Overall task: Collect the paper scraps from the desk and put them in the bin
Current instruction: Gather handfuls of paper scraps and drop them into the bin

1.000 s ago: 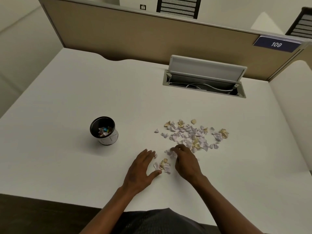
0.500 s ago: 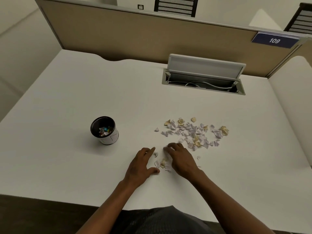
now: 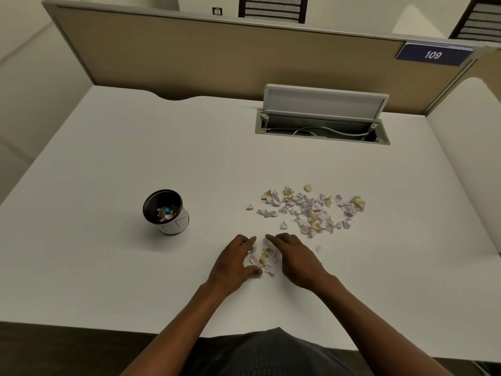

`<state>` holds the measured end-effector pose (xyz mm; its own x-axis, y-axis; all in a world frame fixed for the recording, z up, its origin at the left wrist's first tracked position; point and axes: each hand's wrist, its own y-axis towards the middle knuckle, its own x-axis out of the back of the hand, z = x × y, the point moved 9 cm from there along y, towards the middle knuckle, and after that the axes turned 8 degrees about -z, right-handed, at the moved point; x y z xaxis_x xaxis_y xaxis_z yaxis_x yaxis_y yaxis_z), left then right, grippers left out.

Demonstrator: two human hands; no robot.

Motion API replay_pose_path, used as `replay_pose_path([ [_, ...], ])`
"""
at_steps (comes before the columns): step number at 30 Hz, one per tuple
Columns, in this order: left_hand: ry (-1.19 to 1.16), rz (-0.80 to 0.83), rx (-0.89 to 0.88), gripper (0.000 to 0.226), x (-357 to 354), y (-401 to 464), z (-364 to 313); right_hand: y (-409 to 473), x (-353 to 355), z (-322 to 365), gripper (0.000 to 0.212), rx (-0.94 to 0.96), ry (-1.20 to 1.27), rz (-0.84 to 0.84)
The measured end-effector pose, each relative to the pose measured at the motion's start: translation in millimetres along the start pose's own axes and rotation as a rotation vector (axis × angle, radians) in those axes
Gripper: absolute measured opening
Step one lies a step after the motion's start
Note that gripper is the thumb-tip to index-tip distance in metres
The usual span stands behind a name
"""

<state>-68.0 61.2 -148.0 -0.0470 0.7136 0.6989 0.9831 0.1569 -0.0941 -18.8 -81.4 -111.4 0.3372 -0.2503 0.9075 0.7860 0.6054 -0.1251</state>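
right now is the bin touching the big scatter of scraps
Apart. The head view shows bare desk between the bin and the big scatter of scraps.

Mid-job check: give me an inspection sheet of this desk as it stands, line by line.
Surface: white desk, no spills seen.
Job's things: small heap of scraps cupped between both hands; larger scatter of lilac and cream scraps beyond them to the right; bin upright on the left, already holding some scraps.
Clutter: nothing seen.
Hands: left hand and right hand flat on the desk, open, flanking the small heap.
Cables: white cable inside the open cable tray at the back.
Surroundings: beige partition, sign reading 109.
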Motion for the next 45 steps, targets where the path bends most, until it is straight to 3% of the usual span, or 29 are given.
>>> replay_pose_path([
  [3,0.000,-0.016,0.002,0.086,1,-3,3,-4,16,-9,0.055,-0.047,0.113,-0.139],
  [8,-0.005,-0.015,0.015,0.085,4,-2,-1,-6,1,-16,0.098,-0.094,-0.015,0.020],
  [10,-0.011,-0.009,0.009,0.078,3,1,-7,-4,-8,-11,0.102,-0.063,-0.061,0.053],
  [15,-0.015,-0.047,-0.011,0.058,6,2,-18,5,-13,-1,0.076,-0.071,0.036,0.024],
  [25,-0.211,-0.151,0.077,0.058,12,-4,-17,15,-5,10,0.037,-0.116,0.291,-0.128],
  [30,-0.390,-0.232,0.225,0.045,20,-8,-4,18,-5,7,0.028,-0.215,0.451,-0.145],
  [37,-0.495,-0.360,0.268,0.027,64,-12,-1,39,15,33,0.028,-0.218,0.689,-0.102],
  [45,-0.671,-0.599,0.267,0.026,155,-17,8,91,54,113,0.024,-0.055,0.877,-0.042],
])
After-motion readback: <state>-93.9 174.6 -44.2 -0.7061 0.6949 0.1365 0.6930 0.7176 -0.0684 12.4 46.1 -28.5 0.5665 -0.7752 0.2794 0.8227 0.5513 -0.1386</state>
